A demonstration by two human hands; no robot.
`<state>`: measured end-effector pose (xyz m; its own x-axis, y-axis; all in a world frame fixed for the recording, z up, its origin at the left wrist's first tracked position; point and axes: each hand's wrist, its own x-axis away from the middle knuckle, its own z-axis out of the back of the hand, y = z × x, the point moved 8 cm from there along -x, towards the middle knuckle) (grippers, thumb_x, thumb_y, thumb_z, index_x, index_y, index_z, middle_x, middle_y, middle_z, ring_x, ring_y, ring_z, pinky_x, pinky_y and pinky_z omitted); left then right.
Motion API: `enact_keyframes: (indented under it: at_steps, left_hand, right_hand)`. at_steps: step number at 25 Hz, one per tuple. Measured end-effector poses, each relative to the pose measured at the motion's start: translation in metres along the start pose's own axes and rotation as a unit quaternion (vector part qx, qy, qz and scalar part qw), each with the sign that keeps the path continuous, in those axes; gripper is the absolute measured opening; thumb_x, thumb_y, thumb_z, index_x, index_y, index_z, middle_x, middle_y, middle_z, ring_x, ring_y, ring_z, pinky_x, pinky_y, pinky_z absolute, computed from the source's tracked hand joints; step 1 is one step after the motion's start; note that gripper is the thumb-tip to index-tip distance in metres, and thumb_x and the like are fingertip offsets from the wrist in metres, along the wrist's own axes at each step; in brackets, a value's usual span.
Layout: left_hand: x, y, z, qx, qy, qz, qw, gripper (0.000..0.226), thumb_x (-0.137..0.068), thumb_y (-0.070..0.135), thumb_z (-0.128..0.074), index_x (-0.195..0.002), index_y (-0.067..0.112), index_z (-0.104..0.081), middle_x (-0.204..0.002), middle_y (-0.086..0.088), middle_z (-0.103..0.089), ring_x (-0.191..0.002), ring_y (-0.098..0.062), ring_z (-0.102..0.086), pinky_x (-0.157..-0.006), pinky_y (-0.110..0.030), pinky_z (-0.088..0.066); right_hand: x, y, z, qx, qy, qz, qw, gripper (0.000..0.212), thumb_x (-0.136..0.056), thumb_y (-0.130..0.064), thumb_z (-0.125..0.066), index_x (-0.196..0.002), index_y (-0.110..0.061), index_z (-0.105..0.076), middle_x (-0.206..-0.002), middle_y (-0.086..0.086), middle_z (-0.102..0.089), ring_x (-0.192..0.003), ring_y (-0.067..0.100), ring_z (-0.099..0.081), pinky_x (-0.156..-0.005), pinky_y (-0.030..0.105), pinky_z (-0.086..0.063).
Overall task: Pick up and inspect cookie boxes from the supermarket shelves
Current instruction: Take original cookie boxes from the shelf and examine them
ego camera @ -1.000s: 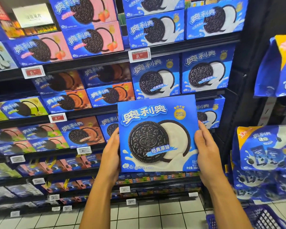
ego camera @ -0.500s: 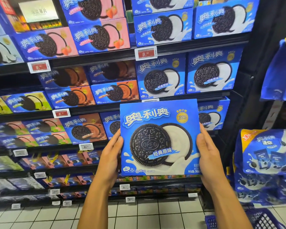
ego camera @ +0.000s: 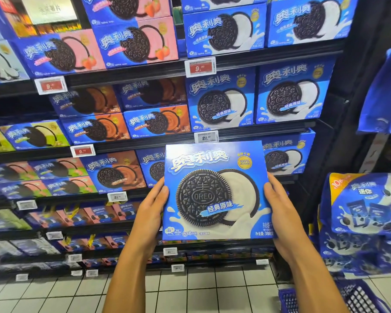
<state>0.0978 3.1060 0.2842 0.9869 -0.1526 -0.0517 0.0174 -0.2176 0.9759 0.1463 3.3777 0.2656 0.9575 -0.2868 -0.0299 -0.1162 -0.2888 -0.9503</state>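
A blue cookie box (ego camera: 215,190) is held upright, front facing the camera, between the left hand (ego camera: 150,213) and right hand (ego camera: 282,211), each gripping a side edge, before stocked shelves (ego camera: 145,68) above tiled floor (ego camera: 201,290).

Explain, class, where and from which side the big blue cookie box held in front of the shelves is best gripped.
Probably by its two vertical side edges, one hand from each side. The blue cookie box is broad, flat and upright, front facing the camera; the left hand and right hand grip it so.

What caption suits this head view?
Both hands, left hand and right hand, hold a blue Oreo box upright, front facing the camera, before stocked shelves.
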Motion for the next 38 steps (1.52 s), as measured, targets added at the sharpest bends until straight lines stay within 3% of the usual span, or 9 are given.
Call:
enact_keyframes:
  at_steps: [4, 8, 13, 18, 21, 25, 30, 35, 38]
  left_hand:
    - [0.000, -0.005, 0.003, -0.010, 0.004, -0.007, 1.000, 0.044, -0.090, 0.041, -0.057, -0.133, 0.037, -0.056, -0.125, 0.007, -0.069, -0.109, -0.018, -0.069, -0.076, -0.031, -0.060]
    - [-0.006, -0.007, 0.011, -0.026, -0.005, -0.022, 0.999, 0.036, -0.094, 0.033, -0.054, -0.129, 0.041, -0.060, -0.123, 0.010, -0.069, -0.102, -0.012, -0.070, -0.070, -0.025, -0.058]
    - [-0.024, -0.031, 0.014, -0.019, 0.021, 0.010, 1.000, 0.029, -0.104, 0.015, -0.042, -0.125, 0.020, -0.062, -0.109, 0.005, -0.071, -0.074, 0.000, -0.066, -0.063, -0.018, -0.053]
    - [-0.044, -0.053, 0.000, 0.045, 0.046, 0.081, 0.995, 0.031, -0.106, 0.015, -0.036, -0.129, 0.009, -0.056, -0.123, -0.009, -0.069, -0.107, -0.019, -0.067, -0.083, -0.042, -0.058]
    - [-0.046, -0.061, -0.005, 0.071, 0.056, 0.103, 0.991, 0.034, -0.107, 0.014, -0.033, -0.135, 0.010, -0.051, -0.128, -0.009, -0.066, -0.116, -0.023, -0.064, -0.087, -0.043, -0.056]
    - [-0.047, -0.061, 0.000, 0.051, 0.067, 0.106, 0.991, 0.034, -0.107, 0.014, -0.033, -0.134, 0.008, -0.052, -0.129, -0.012, -0.065, -0.116, -0.026, -0.063, -0.092, -0.046, -0.053]
    - [-0.040, -0.035, 0.015, -0.003, 0.078, 0.067, 0.995, 0.022, -0.103, 0.022, -0.047, -0.110, 0.018, -0.067, -0.096, 0.001, -0.074, -0.069, -0.005, -0.067, -0.054, -0.022, -0.052]
    - [-0.032, 0.005, 0.008, -0.007, 0.048, 0.001, 0.999, 0.028, -0.096, 0.028, -0.057, -0.121, 0.019, -0.066, -0.113, -0.001, -0.074, -0.087, -0.012, -0.072, -0.059, -0.023, -0.056]
    - [-0.025, 0.023, -0.002, -0.008, 0.026, -0.030, 0.999, 0.033, -0.090, 0.038, -0.057, -0.119, 0.028, -0.069, -0.114, 0.001, -0.074, -0.092, -0.013, -0.072, -0.059, -0.023, -0.056]
  right_hand:
    - [-0.001, 0.002, -0.001, -0.004, -0.008, -0.001, 1.000, 0.035, -0.101, -0.042, -0.051, -0.135, -0.050, -0.052, -0.130, -0.014, -0.067, -0.115, 0.018, -0.068, -0.087, 0.040, -0.059]
    - [0.004, -0.011, -0.002, 0.025, -0.042, 0.040, 0.998, 0.055, -0.092, -0.041, -0.056, -0.144, -0.046, -0.041, -0.121, -0.010, -0.072, -0.115, 0.021, -0.068, -0.090, 0.042, -0.058]
    - [0.021, -0.052, -0.025, 0.080, -0.053, 0.126, 0.987, 0.067, -0.064, -0.040, -0.081, -0.126, -0.038, -0.057, -0.119, -0.017, -0.071, -0.109, 0.007, -0.069, -0.082, 0.023, -0.058]
    - [0.044, -0.064, -0.070, 0.169, -0.057, 0.186, 0.966, 0.063, -0.065, -0.036, -0.090, -0.116, -0.049, -0.055, -0.115, -0.029, -0.063, -0.107, -0.006, -0.060, -0.079, 0.006, -0.046]
    - [0.048, -0.063, -0.085, 0.205, -0.047, 0.192, 0.959, 0.062, -0.061, -0.054, -0.081, -0.115, -0.056, -0.049, -0.121, -0.029, -0.058, -0.113, -0.005, -0.056, -0.081, 0.013, -0.047]
    - [0.045, -0.059, -0.083, 0.181, -0.050, 0.191, 0.963, 0.060, -0.063, -0.050, -0.082, -0.115, -0.052, -0.052, -0.118, -0.028, -0.060, -0.110, -0.006, -0.058, -0.079, 0.008, -0.048]
    - [0.017, -0.049, -0.039, 0.041, -0.010, 0.137, 0.990, 0.058, -0.063, -0.041, -0.091, -0.114, -0.043, -0.065, -0.110, -0.020, -0.071, -0.103, 0.004, -0.069, -0.077, 0.017, -0.056]
    - [-0.006, -0.019, -0.003, -0.051, 0.018, 0.038, 0.998, 0.068, -0.070, -0.039, -0.078, -0.134, -0.023, -0.062, -0.124, -0.001, -0.072, -0.112, 0.025, -0.069, -0.086, 0.041, -0.059]
    - [-0.009, -0.007, 0.003, -0.073, 0.013, 0.018, 0.997, 0.060, -0.078, -0.034, -0.072, -0.136, -0.020, -0.060, -0.125, 0.005, -0.071, -0.107, 0.031, -0.071, -0.077, 0.041, -0.062]
